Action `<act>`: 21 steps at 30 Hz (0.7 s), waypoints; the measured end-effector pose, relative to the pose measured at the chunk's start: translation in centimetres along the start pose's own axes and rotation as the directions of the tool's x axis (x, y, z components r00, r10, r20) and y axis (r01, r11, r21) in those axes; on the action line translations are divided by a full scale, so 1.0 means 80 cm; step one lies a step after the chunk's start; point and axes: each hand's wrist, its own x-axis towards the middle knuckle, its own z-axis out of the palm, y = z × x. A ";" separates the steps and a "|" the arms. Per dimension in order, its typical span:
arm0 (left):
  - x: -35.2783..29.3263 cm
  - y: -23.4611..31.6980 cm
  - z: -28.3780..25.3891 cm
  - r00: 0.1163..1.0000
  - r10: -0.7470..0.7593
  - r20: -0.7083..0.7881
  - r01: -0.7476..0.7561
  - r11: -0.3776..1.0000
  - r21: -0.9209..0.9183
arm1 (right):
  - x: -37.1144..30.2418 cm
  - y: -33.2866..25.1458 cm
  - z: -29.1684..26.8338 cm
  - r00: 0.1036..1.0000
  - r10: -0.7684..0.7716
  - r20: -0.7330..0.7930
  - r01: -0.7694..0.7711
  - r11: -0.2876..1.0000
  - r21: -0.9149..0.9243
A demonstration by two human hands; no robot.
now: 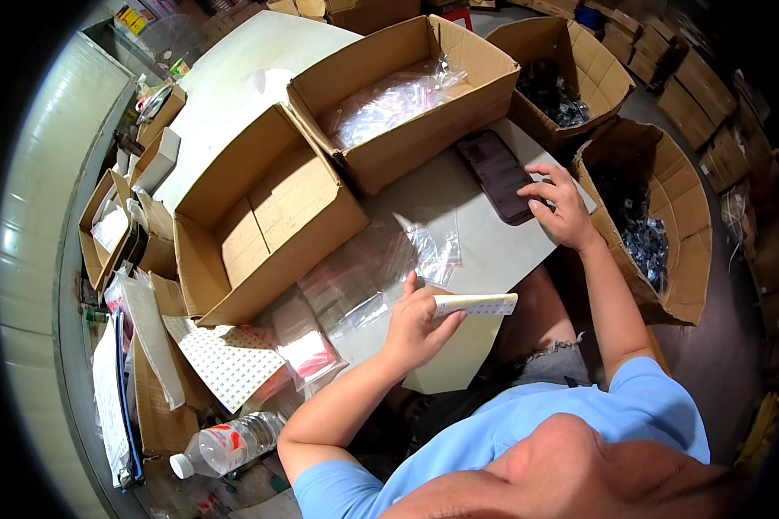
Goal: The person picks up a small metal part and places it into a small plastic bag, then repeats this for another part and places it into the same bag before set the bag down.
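My left hand [415, 325] grips a folded sheet of small printed labels [480, 304], thumb on the near side and index finger raised. A pale yellowish part of the sheet hangs below. My right hand [561, 208] is over the near right edge of a dark smartphone [496, 176] lying on the table. Its fingers are bent and apart, with nothing held between them; whether a fingertip touches the screen I cannot tell. Clear zip bags [428, 251] lie flat between the hands, by an empty cardboard box [264, 212].
An open carton [424, 112] of clear bags stands behind. Two cartons [580, 65] [679, 216] on the right hold dark, plastic-wrapped items. At left lie another label sheet [225, 350], bagged pink-and-white pieces [307, 346] and a clear bottle [234, 445]. The grey tabletop [485, 251] ends near my lap.
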 end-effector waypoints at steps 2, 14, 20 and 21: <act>-0.001 -0.001 -0.001 1.000 -0.011 0.017 0.011 1.000 0.007 | 0.005 0.000 0.003 0.999 -0.034 -0.031 0.033 0.999 -0.037; -0.002 -0.002 -0.002 0.999 -0.031 0.029 0.031 0.999 -0.011 | 0.120 0.042 0.059 0.891 0.256 0.375 -0.119 0.928 -0.352; 0.000 0.000 -0.004 0.999 -0.019 0.037 0.019 1.000 -0.018 | 0.122 0.076 0.074 0.961 0.109 0.254 -0.061 0.980 -0.188; -0.001 -0.001 -0.005 0.999 -0.023 0.033 0.024 1.000 -0.017 | 0.125 0.072 0.069 0.960 0.106 0.258 -0.058 0.981 -0.185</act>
